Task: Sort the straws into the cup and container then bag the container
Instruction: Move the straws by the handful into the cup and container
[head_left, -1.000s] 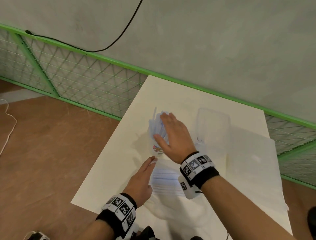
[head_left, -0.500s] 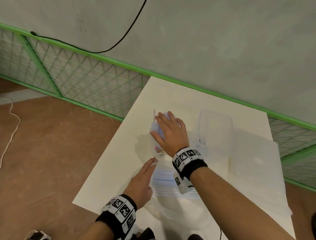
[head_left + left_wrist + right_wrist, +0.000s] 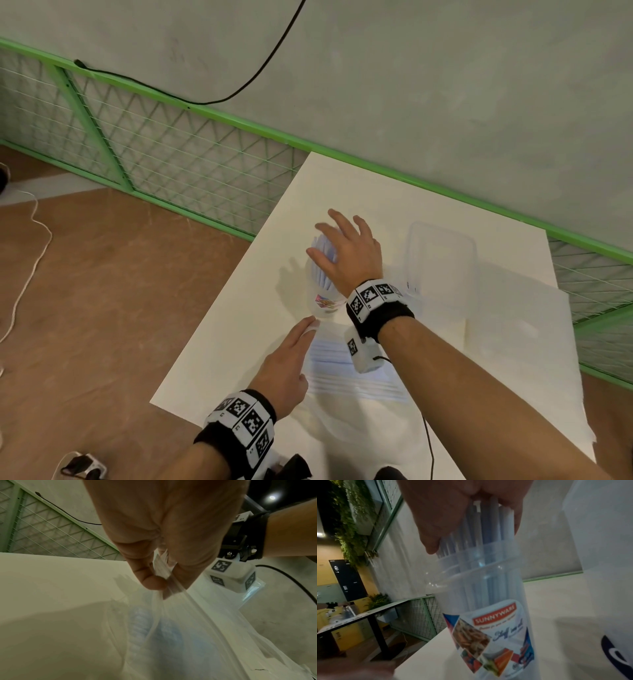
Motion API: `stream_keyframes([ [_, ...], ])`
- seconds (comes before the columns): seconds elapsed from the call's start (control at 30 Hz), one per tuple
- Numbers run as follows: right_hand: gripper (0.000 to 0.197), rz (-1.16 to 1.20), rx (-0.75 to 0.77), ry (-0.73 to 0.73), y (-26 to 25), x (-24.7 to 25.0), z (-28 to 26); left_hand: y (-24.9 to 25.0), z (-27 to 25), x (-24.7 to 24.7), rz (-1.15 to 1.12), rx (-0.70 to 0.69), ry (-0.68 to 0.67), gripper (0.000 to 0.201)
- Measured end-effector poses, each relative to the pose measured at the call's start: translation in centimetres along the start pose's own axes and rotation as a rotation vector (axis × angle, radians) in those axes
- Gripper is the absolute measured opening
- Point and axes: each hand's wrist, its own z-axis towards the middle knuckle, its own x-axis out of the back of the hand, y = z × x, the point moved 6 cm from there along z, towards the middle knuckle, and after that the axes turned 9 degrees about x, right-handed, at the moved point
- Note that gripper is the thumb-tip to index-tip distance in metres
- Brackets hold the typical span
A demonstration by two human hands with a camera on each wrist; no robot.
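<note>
Right hand: your right hand (image 3: 346, 255) lies flat, fingers straight and spread, on the tops of the straws (image 3: 322, 263) standing in the cup (image 3: 486, 615); it grips nothing.
Left hand: your left hand (image 3: 286, 366) is near the front edge of the surface (image 3: 246, 318); the left wrist view shows thumb and fingers (image 3: 150, 580) pinching the thin clear edge of a plastic bag (image 3: 197, 635).
Cup: a clear plastic tumbler with a colourful printed label, upright on the surface toward its left side, just beyond your left fingertips.
Straws: a bundle of pale blue and white ones stands upright in the cup, their tops touching your right palm.
Bag: it lies flat in front of the cup, between your two wrists, with more pale blue straws (image 3: 346, 366) showing through it; whether they are inside or beneath it you cannot tell.
Container: a clear rectangular container (image 3: 442, 263) sits on the surface to the right of the cup, well apart from both hands; its contents cannot be made out.
Sheet: a white sheet (image 3: 524, 329) lies on the surface's right side, just beside the container.
Surroundings: a green mesh fence (image 3: 171, 150) runs behind the surface, with a black cable (image 3: 239, 92) along the wall above it.
</note>
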Motion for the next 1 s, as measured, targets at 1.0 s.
stream_keyframes([
  [1.0,0.042,-0.177,0.210,0.007,0.2,-0.2,0.1,0.0,0.3,0.4,-0.006,0.027,0.009,0.091],
])
